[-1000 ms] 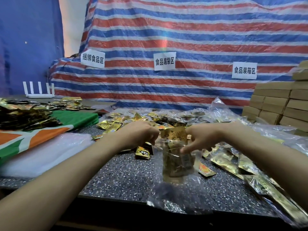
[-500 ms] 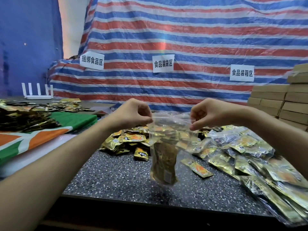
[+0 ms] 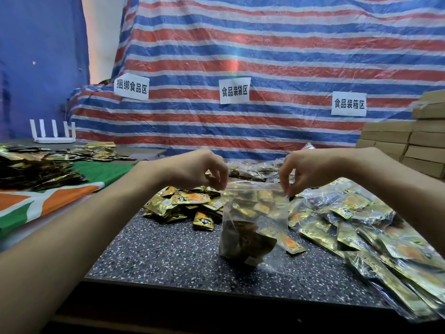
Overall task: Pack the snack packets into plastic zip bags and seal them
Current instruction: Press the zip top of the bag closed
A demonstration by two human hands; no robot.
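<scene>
Near the middle of the frame, a clear zip bag (image 3: 255, 218) hangs in the air above the dark speckled counter (image 3: 168, 256), held by its two top corners. The left hand (image 3: 199, 168) pinches the top left corner between thumb and fingertips, a narrow grip closed on the plastic. The right hand (image 3: 305, 168) pinches the top right corner the same way, so the top edge of the bag stretches nearly level between the two hands. Gold snack packets (image 3: 245, 239) sit bunched in the bottom of the bag, sagging toward its lower left; whether the zip strip is pressed closed cannot be told.

Behind the bag, left of center, a loose pile of gold packets (image 3: 183, 206) lies on the counter. Along the right side of the frame, a spread of filled clear bags (image 3: 375, 237) runs from mid-frame down to the lower right corner. One single packet (image 3: 292, 247) lies flat on the counter just to the right of the hanging bag.

At the left edge lies a green, orange and white cloth (image 3: 48, 201), with a dark heap of more packets (image 3: 31, 169) on it. A striped tarp (image 3: 265, 56) fills the background, with three white paper signs (image 3: 234, 90) stuck on it. Cardboard boxes (image 3: 409, 141) are stacked at the right edge, and a white router (image 3: 53, 133) stands at the left.
</scene>
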